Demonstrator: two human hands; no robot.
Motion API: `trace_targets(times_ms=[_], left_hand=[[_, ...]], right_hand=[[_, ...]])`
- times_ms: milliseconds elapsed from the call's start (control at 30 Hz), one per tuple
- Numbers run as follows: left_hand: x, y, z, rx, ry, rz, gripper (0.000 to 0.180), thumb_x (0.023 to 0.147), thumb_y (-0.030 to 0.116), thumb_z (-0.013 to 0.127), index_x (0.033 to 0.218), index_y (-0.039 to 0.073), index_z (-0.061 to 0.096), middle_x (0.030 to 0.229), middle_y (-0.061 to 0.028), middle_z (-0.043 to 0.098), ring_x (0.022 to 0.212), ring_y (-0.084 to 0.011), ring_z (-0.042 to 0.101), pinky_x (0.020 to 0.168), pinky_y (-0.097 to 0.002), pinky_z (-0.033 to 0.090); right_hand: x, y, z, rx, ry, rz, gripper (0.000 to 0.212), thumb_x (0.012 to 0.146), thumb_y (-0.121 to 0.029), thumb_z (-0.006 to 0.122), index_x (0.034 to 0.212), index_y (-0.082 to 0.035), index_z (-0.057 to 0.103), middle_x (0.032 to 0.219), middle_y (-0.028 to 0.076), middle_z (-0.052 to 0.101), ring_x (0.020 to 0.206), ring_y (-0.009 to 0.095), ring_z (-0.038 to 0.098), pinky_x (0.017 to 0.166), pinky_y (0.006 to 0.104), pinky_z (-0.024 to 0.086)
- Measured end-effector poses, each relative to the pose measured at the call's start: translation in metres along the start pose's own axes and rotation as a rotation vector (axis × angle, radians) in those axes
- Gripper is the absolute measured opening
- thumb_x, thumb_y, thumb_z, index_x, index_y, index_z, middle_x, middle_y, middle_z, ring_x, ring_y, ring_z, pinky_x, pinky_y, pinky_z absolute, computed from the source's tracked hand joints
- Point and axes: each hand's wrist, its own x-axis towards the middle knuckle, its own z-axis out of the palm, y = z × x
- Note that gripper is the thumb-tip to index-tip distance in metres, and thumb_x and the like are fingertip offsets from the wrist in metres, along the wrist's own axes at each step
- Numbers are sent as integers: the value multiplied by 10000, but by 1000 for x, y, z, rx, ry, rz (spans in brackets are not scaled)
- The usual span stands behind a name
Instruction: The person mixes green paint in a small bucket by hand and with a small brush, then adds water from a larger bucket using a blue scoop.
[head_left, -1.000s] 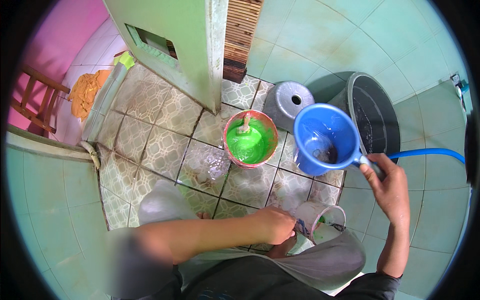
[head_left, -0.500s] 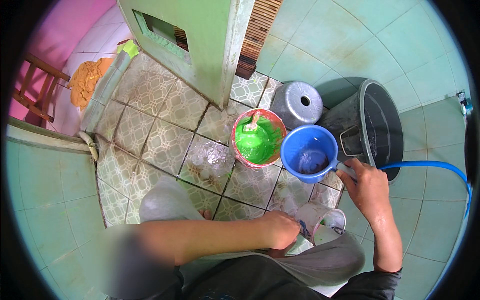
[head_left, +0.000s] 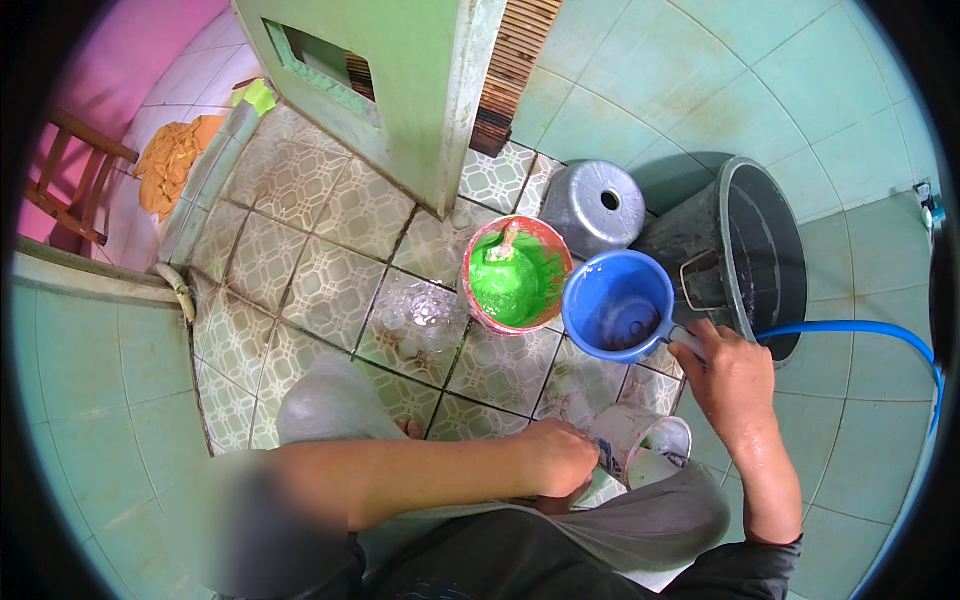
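Observation:
My right hand (head_left: 733, 380) is closed round the grey handle of a blue water dipper (head_left: 618, 262). The dipper hangs above the floor with its mouth up, and a little water shows at its bottom. Just left of it stands a red-rimmed paint bucket (head_left: 478, 312) with bright green paint inside and a paint-smeared tool (head_left: 508, 240) leaning in it. My left forearm crosses in front of me, and my left hand (head_left: 562, 462) is closed beside a white paint bucket (head_left: 612, 428) tilted over by my knee. Whatever its curled fingers hold is hidden.
Behind the dipper are an upturned silver pot (head_left: 590, 215) and a large dark tub (head_left: 685, 240) with a blue hose (head_left: 850, 328) beside it. A green door (head_left: 410, 130) stands ajar. Water puddles on the floor tiles (head_left: 415, 320); orange cloth (head_left: 175, 160) lies beyond the sill.
The blue dipper and my right hand have shifted very slightly, and the water inside the dipper has moved. My left hand stays where it was.

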Motion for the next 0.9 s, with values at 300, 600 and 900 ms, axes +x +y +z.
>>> trace_targets(times_ms=[300,600,900], left_hand=[[-1,2,3,8,16,-15,367,950,313,601,1006,-45,657,1028,-230,696,1003,-374,671,882,-464,528],[1,3,6,38,42,8,371,956,320,592,990,-45,651,974,-225,703,969,-376,677,861,-467,529],[2,5,10,34,44,28,360,956,314,591,985,-39,649,966,-219,705,962,-378,678,852,-473,532]], right_hand=[[-2,-2,1,-29,-11,17,279,850,-311,739,860,-58,621,700,117,641,632,309,670,539,414,512],[-6,1,0,-41,-4,35,279,862,-314,729,874,-59,617,710,121,645,627,306,670,538,410,515],[4,-9,7,-26,21,-2,269,864,-308,725,876,-61,620,711,122,646,629,306,672,550,409,522]])
